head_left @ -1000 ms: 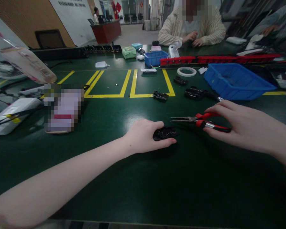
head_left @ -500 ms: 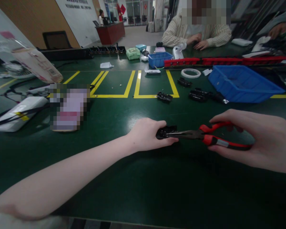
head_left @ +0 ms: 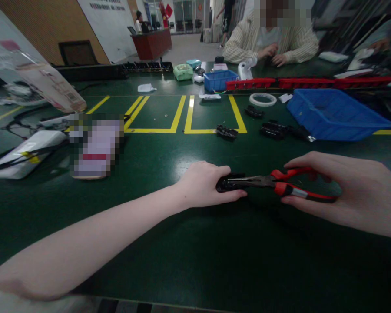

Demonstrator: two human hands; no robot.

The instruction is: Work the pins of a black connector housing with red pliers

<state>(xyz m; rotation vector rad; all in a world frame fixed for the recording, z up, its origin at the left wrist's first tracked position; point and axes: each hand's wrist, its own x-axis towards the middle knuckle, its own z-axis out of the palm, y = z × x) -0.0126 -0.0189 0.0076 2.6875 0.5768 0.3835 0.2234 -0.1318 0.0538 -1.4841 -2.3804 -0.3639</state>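
My left hand (head_left: 203, 184) grips a small black plastic part (head_left: 226, 183) between thumb and fingers, low over the green table. Around the red and black handles of a pair of long-nose pliers (head_left: 273, 180) my right hand (head_left: 352, 191) is closed. The pliers point left, and their dark jaws lie on the black part. What the jaw tips pinch, if anything, is too small to make out. Farther back lie more black plastic parts (head_left: 273, 129), one of them (head_left: 226, 131) on the yellow tape line.
A blue bin (head_left: 339, 115) stands at the right, near a white tape roll (head_left: 263, 100). A phone (head_left: 96, 148), a white cabled block (head_left: 28, 154) and a tilted bottle (head_left: 48, 82) occupy the left. Opposite sits a person in a striped sleeve (head_left: 239, 43).
The pliers' jaws have shifted slightly left over the black part and look a little wider apart. Both hands keep their hold. A walking person has appeared in the background.
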